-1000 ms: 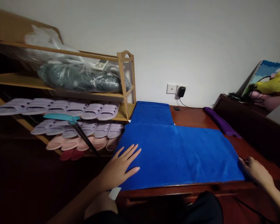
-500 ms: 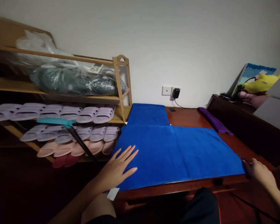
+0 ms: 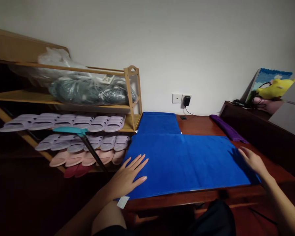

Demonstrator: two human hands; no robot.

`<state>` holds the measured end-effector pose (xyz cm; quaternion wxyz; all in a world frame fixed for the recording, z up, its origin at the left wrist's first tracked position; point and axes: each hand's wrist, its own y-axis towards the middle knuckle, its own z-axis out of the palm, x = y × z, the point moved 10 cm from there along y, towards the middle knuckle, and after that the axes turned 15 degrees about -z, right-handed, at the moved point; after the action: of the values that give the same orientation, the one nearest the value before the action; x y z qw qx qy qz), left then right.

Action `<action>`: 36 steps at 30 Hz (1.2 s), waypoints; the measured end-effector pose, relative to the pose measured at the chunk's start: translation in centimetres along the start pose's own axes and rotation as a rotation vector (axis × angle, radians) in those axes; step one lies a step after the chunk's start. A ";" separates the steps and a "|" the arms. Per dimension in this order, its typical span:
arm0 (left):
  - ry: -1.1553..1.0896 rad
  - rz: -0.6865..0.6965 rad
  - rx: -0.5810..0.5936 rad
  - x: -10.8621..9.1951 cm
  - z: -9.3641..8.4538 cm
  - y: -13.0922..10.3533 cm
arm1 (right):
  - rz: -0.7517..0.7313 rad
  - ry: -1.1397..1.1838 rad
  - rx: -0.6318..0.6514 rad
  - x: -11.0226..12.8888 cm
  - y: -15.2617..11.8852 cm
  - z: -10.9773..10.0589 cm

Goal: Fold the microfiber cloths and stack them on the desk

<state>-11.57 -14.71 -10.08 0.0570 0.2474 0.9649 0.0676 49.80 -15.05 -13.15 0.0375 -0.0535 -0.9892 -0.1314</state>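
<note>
A blue towel (image 3: 172, 167) lies spread flat along the front of the reddish-brown wooden table (image 3: 196, 126), with a white tag (image 3: 123, 202) at its near left corner. Behind its left half is a smaller folded blue towel (image 3: 159, 123). My left hand (image 3: 131, 175) rests flat on the left end of the spread towel, fingers apart. Over the towel's right end is my right hand (image 3: 252, 160), fingers loosely extended and nothing in them, casting a shadow on the cloth. Whether it touches the cloth I cannot tell.
A folded purple cloth (image 3: 227, 128) lies at the back right. On the left stands a wooden rack (image 3: 134, 108) with several slippers (image 3: 114, 123) and a turquoise-topped pole (image 3: 90, 147) before it. A black plug (image 3: 186, 100) is in the wall socket.
My right hand has left the towel's near right corner and moved up and inward over its right end. My left hand stays flat on the towel. The view has shifted slightly.
</note>
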 end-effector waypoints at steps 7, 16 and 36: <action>-0.008 -0.006 -0.005 0.0 -0.1 -0.1 | -0.038 0.063 0.172 2.6 3.2 3.7; -0.010 -0.013 -0.015 -0.1 -0.5 -0.2 | -0.016 0.046 0.097 2.6 7.7 2.7; -0.052 -0.032 -0.003 0.0 -1.0 -0.1 | 0.038 -0.021 0.246 1.5 8.9 6.1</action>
<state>-11.78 -14.84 -9.09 0.0837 0.2333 0.9668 0.0617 49.03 -4.74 -16.64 0.0361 -0.0686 -0.9970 -0.0079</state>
